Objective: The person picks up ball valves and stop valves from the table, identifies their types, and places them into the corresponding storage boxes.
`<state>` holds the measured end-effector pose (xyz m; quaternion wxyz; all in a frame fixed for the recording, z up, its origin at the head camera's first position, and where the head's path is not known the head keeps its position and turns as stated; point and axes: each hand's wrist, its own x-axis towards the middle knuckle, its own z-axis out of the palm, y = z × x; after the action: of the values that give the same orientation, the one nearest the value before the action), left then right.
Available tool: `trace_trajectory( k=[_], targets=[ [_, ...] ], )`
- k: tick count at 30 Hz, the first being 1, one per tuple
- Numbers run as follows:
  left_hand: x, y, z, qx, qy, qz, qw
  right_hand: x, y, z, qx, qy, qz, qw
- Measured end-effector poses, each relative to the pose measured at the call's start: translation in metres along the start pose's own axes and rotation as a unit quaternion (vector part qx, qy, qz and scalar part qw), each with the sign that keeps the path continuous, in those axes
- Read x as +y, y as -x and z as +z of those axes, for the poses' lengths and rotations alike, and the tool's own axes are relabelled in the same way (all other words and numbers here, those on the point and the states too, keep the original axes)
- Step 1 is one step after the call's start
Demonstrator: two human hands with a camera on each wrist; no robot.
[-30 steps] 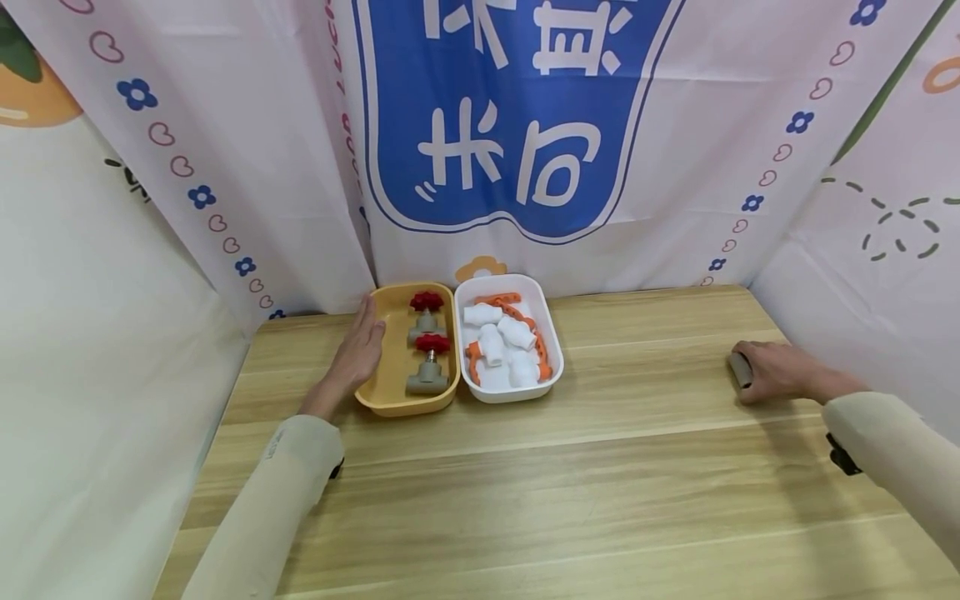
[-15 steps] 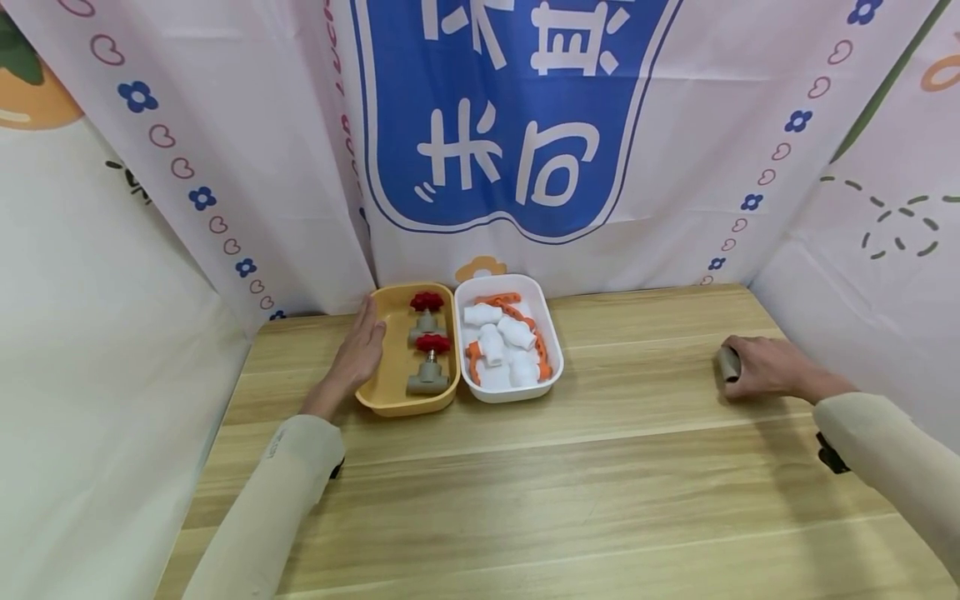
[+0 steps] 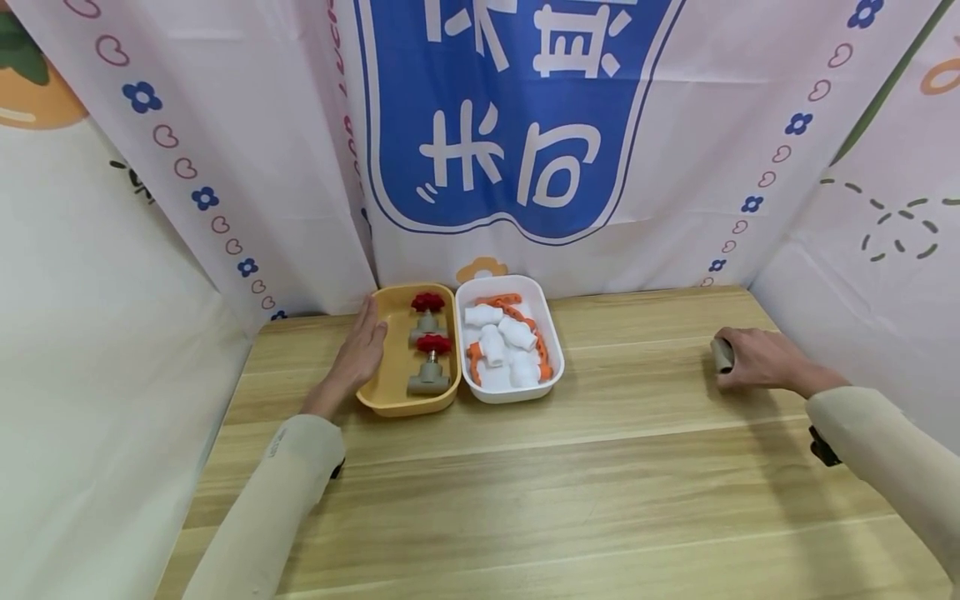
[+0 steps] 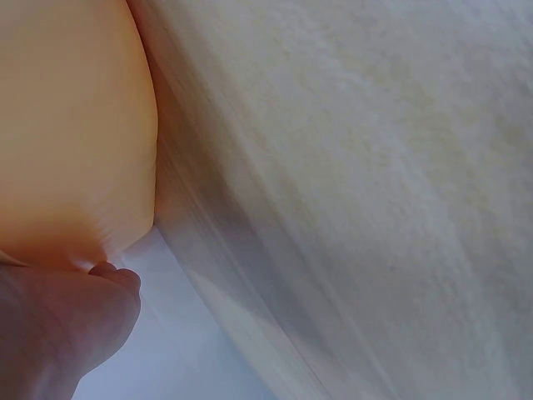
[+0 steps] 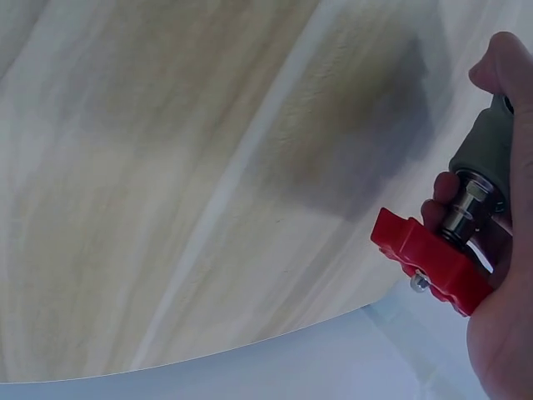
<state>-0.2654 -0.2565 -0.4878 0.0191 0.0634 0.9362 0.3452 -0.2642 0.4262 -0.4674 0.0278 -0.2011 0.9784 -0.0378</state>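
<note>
My left hand (image 3: 358, 358) lies along the left side of the yellow tray (image 3: 388, 377), its fingers fairly straight and touching the rim. Two grey stop valves (image 3: 429, 380) with red handwheels sit in that tray's right half. In the left wrist view, a thumb (image 4: 100, 312) is against the tray's wall (image 4: 75, 125). Far to the right, close over the table, my right hand (image 3: 767, 360) grips another stop valve (image 3: 723, 357). The right wrist view shows its grey body (image 5: 487, 150), metal stem and red handwheel (image 5: 433, 262); fingers hide part of the body.
A white tray (image 3: 510, 397) stands right beside the yellow one, with several white fittings (image 3: 517, 332) and orange pieces (image 3: 543, 350) in it. Both are at the back of the wooden table (image 3: 540, 492), against a printed cloth (image 3: 660, 250). Cloth also hangs at both sides.
My right hand has shifted a little to the left over the table with the stop valve in its grip. The left hand and both trays stay where they were.
</note>
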Motion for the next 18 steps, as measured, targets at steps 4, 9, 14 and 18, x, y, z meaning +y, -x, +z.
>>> trace_trajectory(
  k=[4, 9, 14, 18],
  targets=[
    [0.001, -0.001, 0.001, 0.002, 0.002, 0.000, 1.0000, -0.003, -0.005, -0.003, 0.003, 0.005, -0.002, 1.000],
    [-0.001, -0.001, 0.001, 0.003, 0.000, 0.001, 1.0000, -0.008, -0.010, -0.007, 0.003, 0.010, -0.006, 1.000],
    [-0.001, -0.001, 0.001, 0.001, 0.002, 0.000, 1.0000, -0.011, -0.014, -0.009, 0.006, 0.016, -0.015, 1.000],
    [0.000, -0.001, 0.001, 0.003, 0.004, 0.002, 1.0000, -0.015, -0.019, -0.010, 0.006, 0.018, -0.016, 1.000]
  ],
)
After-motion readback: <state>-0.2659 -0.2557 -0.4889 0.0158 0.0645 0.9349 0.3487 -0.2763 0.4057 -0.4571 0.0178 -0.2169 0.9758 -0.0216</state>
